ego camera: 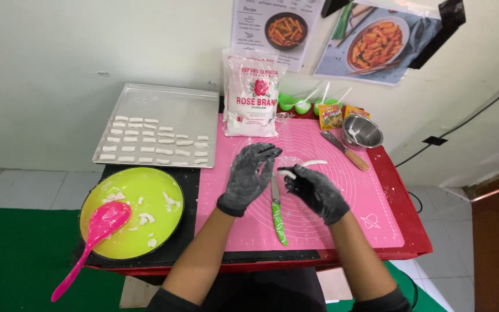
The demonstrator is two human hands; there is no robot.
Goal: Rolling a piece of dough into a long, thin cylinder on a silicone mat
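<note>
Spoon: one pink spoon (96, 228) is rested in the single green pan (163, 190), lower left.
Knife: one green-handled knife (278, 216) is laid between the hands.
Right hand (317, 190): fingers pinched on a dough strip (301, 167), centre frame.
Left hand (248, 173): fingers curled apart, nothing held.
Tray (192, 107): cut pieces kept in rows, upper left; count unclear.

Left hand (248, 176) and right hand (317, 192) each wear a dark grey, textured glove ending at the wrist; forearms bare; dark sleeves begin near the elbows.

Pink mat (342, 190), black-gloved hands (248, 173)
</note>
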